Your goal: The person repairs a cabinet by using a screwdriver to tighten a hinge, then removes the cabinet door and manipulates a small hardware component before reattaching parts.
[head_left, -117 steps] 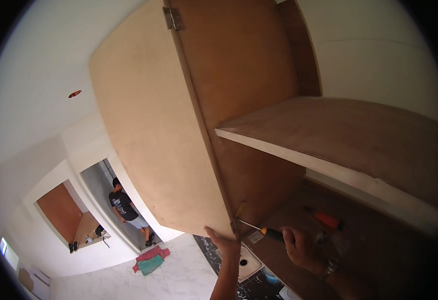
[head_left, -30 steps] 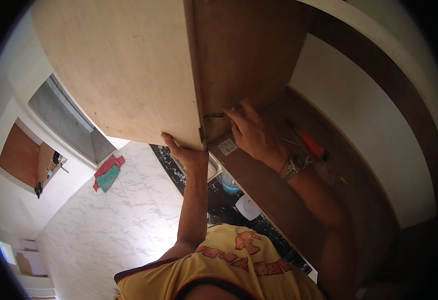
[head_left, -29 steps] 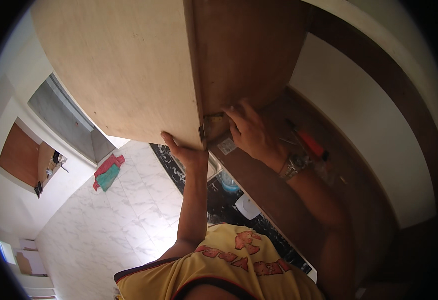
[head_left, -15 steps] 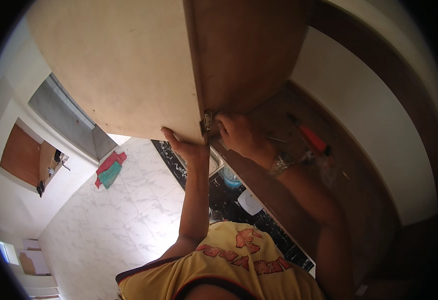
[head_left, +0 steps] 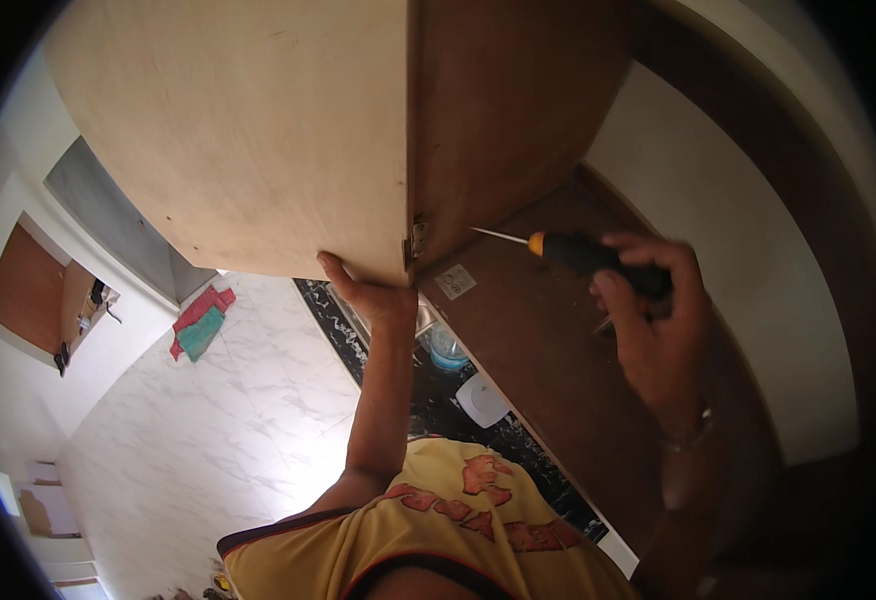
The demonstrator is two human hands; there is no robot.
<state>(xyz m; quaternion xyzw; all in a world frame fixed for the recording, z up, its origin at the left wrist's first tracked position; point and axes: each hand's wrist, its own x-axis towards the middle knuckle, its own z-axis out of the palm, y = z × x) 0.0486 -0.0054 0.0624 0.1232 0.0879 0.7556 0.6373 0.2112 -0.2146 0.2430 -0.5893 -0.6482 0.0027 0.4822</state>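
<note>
A pale wooden cabinet door [head_left: 248, 130] stands open before me. My left hand [head_left: 373, 292] grips its bottom corner, thumb on the pale face. Just above that hand, a metal hinge [head_left: 418, 238] sits where the door's edge meets the brown cabinet side [head_left: 518, 100]. My right hand [head_left: 658, 310], wrist banded, is closed around the black and yellow handle of a screwdriver [head_left: 578, 255]. The screwdriver's thin shaft points left at the hinge, with its tip apart from it. Part of the handle is hidden by my fingers.
A brown cabinet shelf [head_left: 518, 330] carries a small pale sticker [head_left: 454, 282]. Below are a black marbled countertop [head_left: 438, 400], a sink edge [head_left: 424, 318], a blue-tinted clear container [head_left: 446, 348] and a white dish-like item [head_left: 482, 400]. Red and green cloths [head_left: 201, 325] lie on the marbled floor [head_left: 248, 400].
My right hand has moved away from the hinge, to the right, and now holds a screwdriver. The red-handled tool on the shelf no longer shows. My left hand stays on the door.
</note>
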